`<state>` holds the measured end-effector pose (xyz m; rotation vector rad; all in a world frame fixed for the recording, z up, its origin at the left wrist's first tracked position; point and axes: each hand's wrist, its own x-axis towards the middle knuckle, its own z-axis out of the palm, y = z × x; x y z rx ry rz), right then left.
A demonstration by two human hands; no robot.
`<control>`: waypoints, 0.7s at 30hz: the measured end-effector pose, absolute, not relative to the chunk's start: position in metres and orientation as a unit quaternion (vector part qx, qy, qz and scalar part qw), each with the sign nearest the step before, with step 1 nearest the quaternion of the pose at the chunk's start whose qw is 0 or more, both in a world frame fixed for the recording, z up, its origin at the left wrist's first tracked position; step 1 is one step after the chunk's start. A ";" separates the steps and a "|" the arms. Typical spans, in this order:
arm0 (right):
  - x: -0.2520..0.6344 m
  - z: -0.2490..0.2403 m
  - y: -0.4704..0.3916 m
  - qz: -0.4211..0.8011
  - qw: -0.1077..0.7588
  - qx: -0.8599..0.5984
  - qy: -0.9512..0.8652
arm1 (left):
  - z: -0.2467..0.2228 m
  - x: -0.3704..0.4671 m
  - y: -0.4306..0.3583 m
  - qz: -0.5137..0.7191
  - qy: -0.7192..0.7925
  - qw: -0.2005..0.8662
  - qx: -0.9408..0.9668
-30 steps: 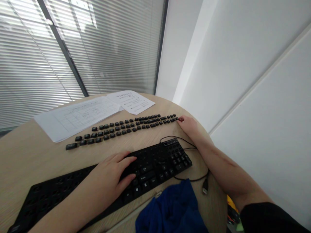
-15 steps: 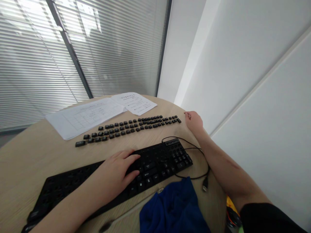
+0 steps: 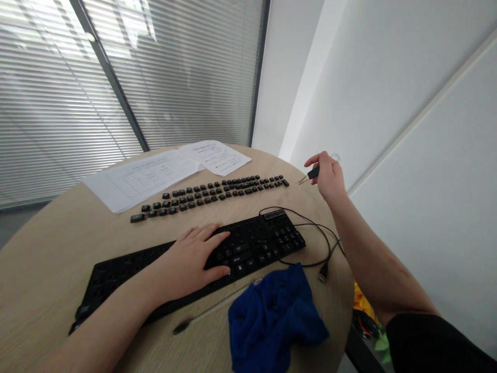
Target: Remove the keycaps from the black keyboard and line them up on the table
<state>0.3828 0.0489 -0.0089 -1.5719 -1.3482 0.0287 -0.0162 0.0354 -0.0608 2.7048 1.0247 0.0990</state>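
My left hand (image 3: 194,261) lies flat on the black keyboard (image 3: 248,246), fingers stretched out, over its middle. Much of the keyboard's left part has bare key sockets, while the right end still carries keys. In my right hand (image 3: 328,173), raised at the table's far right edge, is a wire keycap puller (image 3: 312,173) with a dark handle. Its thin metal prongs point left, toward the end of the keycap rows. Loose black keycaps (image 3: 212,192) lie in several rows on the table behind the keyboard.
Printed papers (image 3: 147,176) lie at the back of the round wooden table (image 3: 50,259). A blue cloth (image 3: 275,321) and a thin brush (image 3: 213,306) are in front of the keyboard. The USB cable (image 3: 324,270) loops at right. White wall (image 3: 407,103) stands close beside the right arm.
My right hand has lifted off the table's right edge and moved up and right, with the keycap puller now showing in it. My left hand stays on the keyboard; the view has shifted slightly.
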 end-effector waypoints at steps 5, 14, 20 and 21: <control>0.342 -0.011 0.039 0.110 0.640 -0.546 -0.529 | -0.054 -0.018 0.033 -0.036 0.338 0.104 0.935; 0.329 -0.054 0.045 0.217 0.603 -0.547 -0.539 | -0.045 -0.012 0.026 -0.085 0.344 0.087 0.931; 0.335 -0.066 0.055 0.222 0.627 -0.529 -0.527 | -0.047 -0.004 0.027 -0.086 0.344 0.079 0.932; 0.335 -0.067 0.055 0.221 0.632 -0.527 -0.523 | -0.047 -0.002 0.027 -0.083 0.344 0.077 0.932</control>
